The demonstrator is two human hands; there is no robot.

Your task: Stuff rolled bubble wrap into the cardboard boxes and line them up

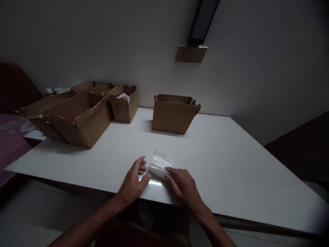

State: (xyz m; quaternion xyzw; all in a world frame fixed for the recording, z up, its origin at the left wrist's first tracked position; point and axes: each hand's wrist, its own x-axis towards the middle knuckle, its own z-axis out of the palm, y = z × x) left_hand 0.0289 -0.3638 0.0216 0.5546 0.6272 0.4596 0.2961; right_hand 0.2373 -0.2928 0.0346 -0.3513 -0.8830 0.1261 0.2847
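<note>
A small piece of clear bubble wrap (159, 162), folded or rolled at its near edge, rests on the white table in front of me. My right hand (182, 181) grips its right near corner, the thumb below and the fingers on top. Just left of the wrap is my left hand (135, 177), fingers loosely curved and the thumb apart from them, with nothing in it. Whether anything lies inside the wrap I cannot tell.
An open cardboard box (172, 116) stands alone at the back of the white table (226, 164). Several more open boxes (96, 127) crowd the left side, some with packets inside. Above the table, a socket plate (191, 54) is on the wall below a dark screen (204, 20).
</note>
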